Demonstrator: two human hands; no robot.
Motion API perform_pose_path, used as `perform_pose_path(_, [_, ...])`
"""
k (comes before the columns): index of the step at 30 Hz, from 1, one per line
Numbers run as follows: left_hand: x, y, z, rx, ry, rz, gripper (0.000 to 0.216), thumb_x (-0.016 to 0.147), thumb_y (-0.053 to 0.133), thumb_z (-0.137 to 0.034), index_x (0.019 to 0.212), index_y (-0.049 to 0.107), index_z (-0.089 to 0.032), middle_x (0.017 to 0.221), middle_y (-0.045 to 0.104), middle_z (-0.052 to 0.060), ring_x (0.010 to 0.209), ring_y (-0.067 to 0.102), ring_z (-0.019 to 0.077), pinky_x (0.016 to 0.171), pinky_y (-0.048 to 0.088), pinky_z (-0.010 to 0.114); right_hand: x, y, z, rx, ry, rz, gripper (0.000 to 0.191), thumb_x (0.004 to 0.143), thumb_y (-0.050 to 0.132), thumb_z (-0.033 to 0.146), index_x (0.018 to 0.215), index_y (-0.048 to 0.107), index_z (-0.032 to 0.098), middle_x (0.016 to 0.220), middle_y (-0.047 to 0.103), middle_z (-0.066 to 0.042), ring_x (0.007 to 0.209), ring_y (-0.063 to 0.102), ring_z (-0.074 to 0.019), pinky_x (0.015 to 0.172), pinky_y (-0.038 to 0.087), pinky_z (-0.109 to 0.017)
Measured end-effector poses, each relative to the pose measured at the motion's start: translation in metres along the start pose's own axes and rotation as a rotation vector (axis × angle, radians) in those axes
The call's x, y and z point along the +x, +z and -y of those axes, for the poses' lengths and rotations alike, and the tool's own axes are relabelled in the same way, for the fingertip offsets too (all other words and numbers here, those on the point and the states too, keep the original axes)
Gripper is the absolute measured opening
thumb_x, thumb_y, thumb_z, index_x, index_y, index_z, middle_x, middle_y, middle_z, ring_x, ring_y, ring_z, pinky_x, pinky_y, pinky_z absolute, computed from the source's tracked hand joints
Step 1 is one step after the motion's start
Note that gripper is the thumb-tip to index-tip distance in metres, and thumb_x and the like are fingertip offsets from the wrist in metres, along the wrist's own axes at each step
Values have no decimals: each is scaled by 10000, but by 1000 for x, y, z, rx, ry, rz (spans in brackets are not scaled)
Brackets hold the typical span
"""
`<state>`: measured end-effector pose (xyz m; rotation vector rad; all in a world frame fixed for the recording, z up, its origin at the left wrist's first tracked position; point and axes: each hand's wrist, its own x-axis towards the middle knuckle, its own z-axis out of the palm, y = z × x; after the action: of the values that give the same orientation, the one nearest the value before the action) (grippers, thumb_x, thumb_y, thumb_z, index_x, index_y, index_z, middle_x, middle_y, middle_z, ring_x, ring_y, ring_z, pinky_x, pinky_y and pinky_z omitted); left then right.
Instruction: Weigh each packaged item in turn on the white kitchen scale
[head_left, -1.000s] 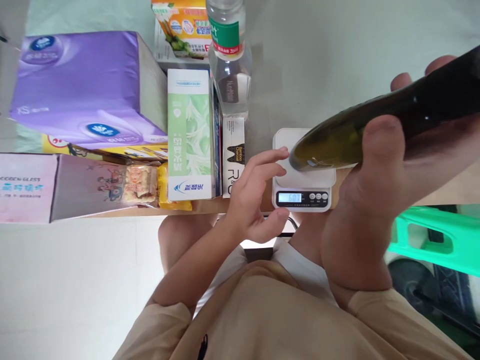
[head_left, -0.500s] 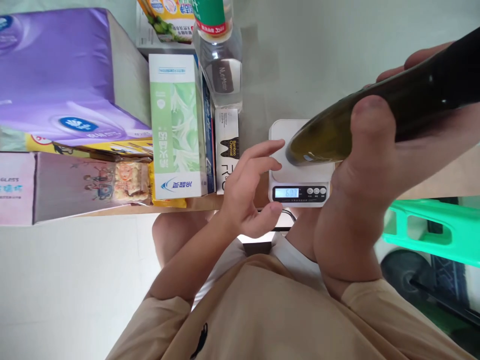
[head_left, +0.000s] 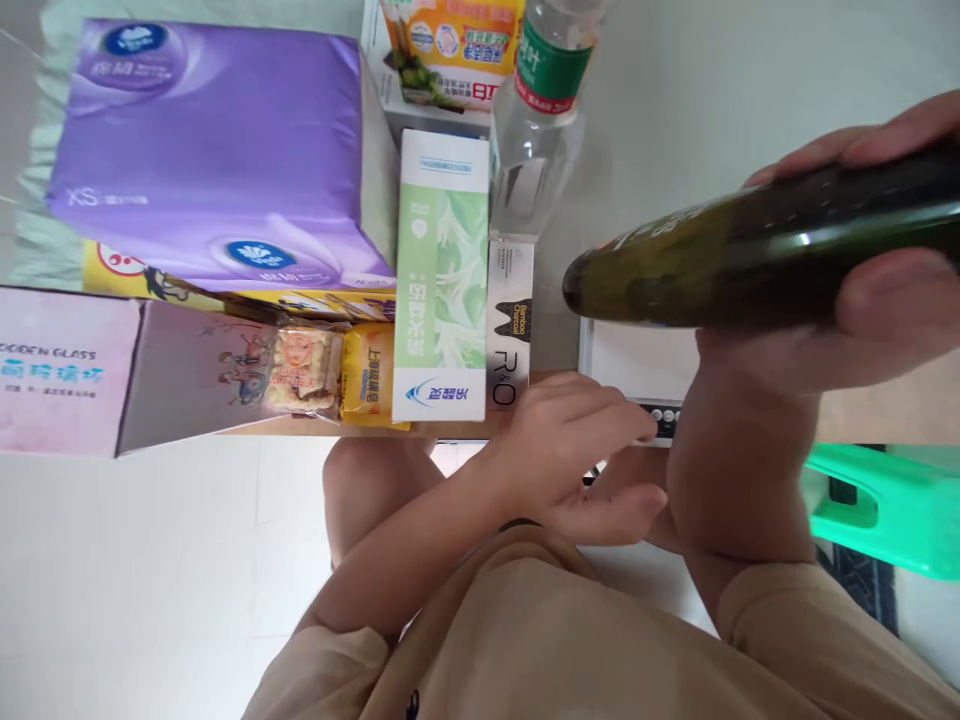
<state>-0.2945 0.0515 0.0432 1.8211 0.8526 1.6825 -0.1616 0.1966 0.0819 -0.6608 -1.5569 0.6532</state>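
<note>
A dark green glass bottle lies almost level in the air, wrapped by my right hand; its far right end runs out of view. Beneath the bottle's left part is a white digital scale at the table's front edge. My left hand hovers at the scale's front left corner, holding nothing, thumb and fingers apart. It covers the scale's display, so no reading shows; some of the buttons stay visible.
Left of the scale stand a Bamboo Charcoal box, a clear plastic bottle, a green-white box, a purple tissue pack, a yellow packet, a wrapped snack and a pink box. A green stool is below right.
The bottle has swung more level and looks lifted off the scale. My left hand has moved right, over the display. The view has shifted left, showing more of the tissue pack.
</note>
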Motion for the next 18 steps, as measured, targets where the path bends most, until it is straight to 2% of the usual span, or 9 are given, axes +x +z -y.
perform_pose_path(2, [-4, -1, -1, 10, 10, 39, 360, 1044, 482, -561, 964, 576, -223, 710, 662, -24, 614, 637, 139, 649, 509, 316, 5, 16, 5, 90, -256, -43, 379, 865, 815, 617, 1020, 751, 277, 889, 576, -4, 801, 692, -117, 728, 629, -310])
perform_pose_path(3, [-5, -1, -1, 19, 15, 57, 342, 1035, 498, -550, 974, 575, -223, 715, 661, -27, 621, 643, 138, 662, 508, 317, 6, 22, 6, 133, -298, -40, 321, 869, 827, 546, 999, 762, 260, 824, 565, -2, 755, 687, -127, 698, 620, -321])
perform_pose_path(7, [-5, -2, -3, 58, 24, 83, 297, 1003, 577, -511, 975, 575, -215, 709, 644, -44, 631, 652, 129, 689, 506, 313, 6, 32, -2, 214, -237, 40, 333, 840, 834, 544, 1008, 752, 269, 794, 587, 3, 713, 687, -129, 648, 629, -309])
perform_pose_path(11, [0, 0, -4, 35, 27, -17, 258, 990, 631, -448, 918, 544, -216, 671, 616, -70, 593, 608, 105, 643, 472, 295, 8, 29, -21, 281, -279, 208, 347, 837, 823, 459, 1112, 777, 252, 795, 615, 2, 726, 717, -135, 644, 647, -298])
perform_pose_path(14, [1, 2, -4, 3, 17, -34, 295, 1036, 526, -486, 912, 532, -218, 659, 608, -65, 590, 610, 106, 632, 464, 300, 7, 26, -31, 293, -293, 289, 400, 838, 805, 452, 1193, 758, 275, 823, 641, 8, 762, 730, -138, 636, 637, -288])
perform_pose_path(16, [-1, 3, -4, 2, 4, 11, 363, 1050, 449, -548, 941, 550, -217, 675, 629, -48, 611, 639, 122, 653, 480, 319, 6, 24, -32, 257, -267, 336, 392, 843, 798, 465, 1185, 738, 283, 839, 647, 4, 765, 727, -145, 626, 623, -301])
perform_pose_path(18, [-3, 4, -4, 18, -5, 35, 372, 1033, 490, -573, 962, 566, -216, 682, 636, -44, 626, 656, 132, 672, 493, 332, 4, 22, -27, 177, -201, 349, 360, 845, 797, 485, 1135, 729, 283, 877, 662, -20, 801, 724, -169, 674, 613, -351])
